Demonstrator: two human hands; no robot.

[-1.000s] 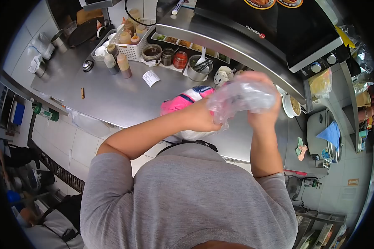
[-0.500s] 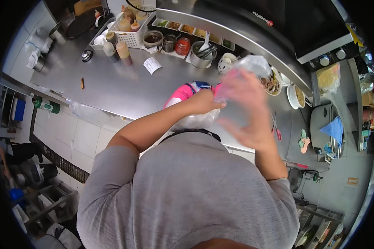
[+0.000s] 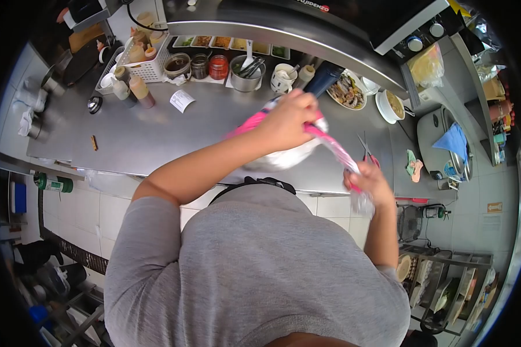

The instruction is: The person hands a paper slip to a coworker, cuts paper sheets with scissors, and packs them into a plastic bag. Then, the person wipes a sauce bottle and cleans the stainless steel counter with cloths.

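Observation:
A pink and white plastic bag [image 3: 283,157] with a full, rounded body is at the counter's front edge. My left hand [image 3: 292,120] is closed round the neck of the bag, just above its body. From there the bag's top stretches as a thin twisted strand down to the right. My right hand [image 3: 369,184] grips the far end of that strand, with a clear loose tip hanging below the fingers. The bag's body is partly hidden behind my left hand and forearm.
Red-handled scissors [image 3: 368,151] lie right of the bag. Behind are a bowl of food [image 3: 346,91], a metal pot [image 3: 246,81], jars and a white basket [image 3: 150,72] of bottles. A paper slip [image 3: 182,101] lies on the steel counter [image 3: 156,136].
The bag's loose clear top has become a tight twisted strand. My right hand has come down and closed on its end. The view has shifted, so the counter items appear farther left.

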